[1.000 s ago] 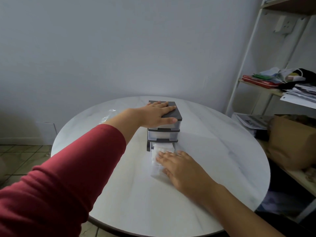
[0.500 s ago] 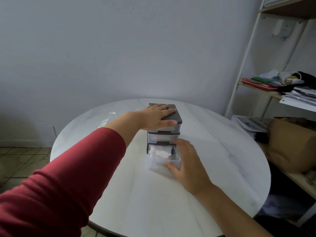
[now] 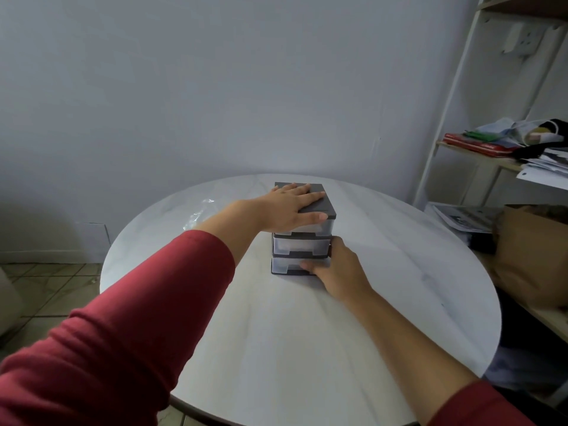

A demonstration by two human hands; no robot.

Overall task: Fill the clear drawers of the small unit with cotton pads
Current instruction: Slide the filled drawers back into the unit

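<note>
Since half a second ago the bottom drawer [image 3: 285, 265] moves in: it was pulled out toward the near edge of the counter with white pads showing, and now its clear front is in line with the two drawers above it.

Nearest to the camera, two arms in red sleeves [image 3: 138, 318] reach over the near edge of the round white counter [image 3: 276, 348]. The right hand [image 3: 338, 272] clasps the lower right front corner of the small unit [image 3: 302, 244]. Its thumb lies across the front of the bottom drawer. Its fingers go round the right side of the unit, where they are hidden.

The small unit stands upright on the far half of the counter, about midway between the left and right edges, and all three drawers are closed. Something pale shows through the clear fronts, but it is too blurred to say what.

The left hand [image 3: 289, 210] lies flat on the dark lid of the unit with its fingers straight and a little spread, and its thumb reaches down over the front edge.

A crumpled clear plastic bag [image 3: 199, 210] lies near the far left edge of the counter. Beyond the right edge stands a white shelf rack [image 3: 445, 118] with papers [image 3: 544, 167], and a brown paper bag [image 3: 534, 250] is below them.
</note>
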